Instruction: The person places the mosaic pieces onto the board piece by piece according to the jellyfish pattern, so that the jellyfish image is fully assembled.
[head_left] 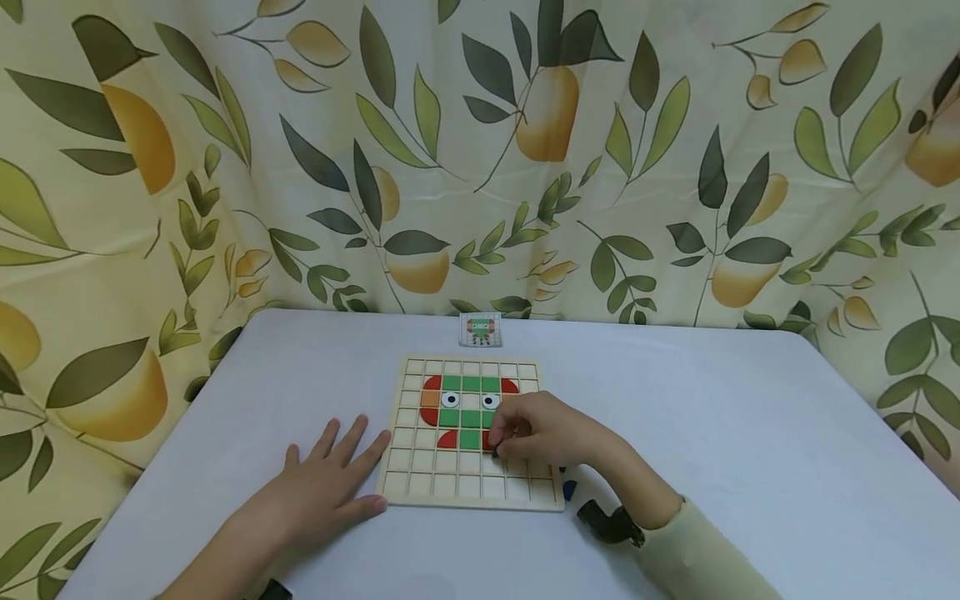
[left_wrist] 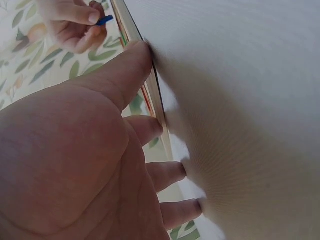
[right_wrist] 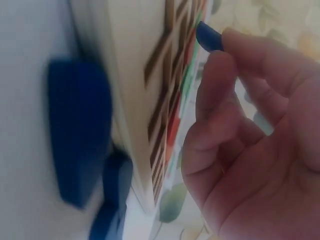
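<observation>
A wooden grid board (head_left: 420, 483) lies on the white table, with red, green and orange tiles and two eye tiles set in its upper squares. Between thumb and index finger, my right hand (head_left: 547, 429) pinches a small dark blue tile (right_wrist: 208, 37) over the board's right half. My left hand (head_left: 318, 483) lies spread at the board's left side. Its thumb and index fingertip touch the board's edge, and in the left wrist view the other fingertips rest on the tablecloth. More blue tiles (right_wrist: 80, 130) lie beside the board's right edge, partly hidden by my right arm in the head view.
A small picture card (head_left: 480, 329) showing a similar coloured figure on a grid stands at the table's back edge, behind the board. Behind it hangs a fruit-and-leaf patterned curtain (head_left: 480, 200). A black wrist device (head_left: 611, 523) sits under my right wrist.
</observation>
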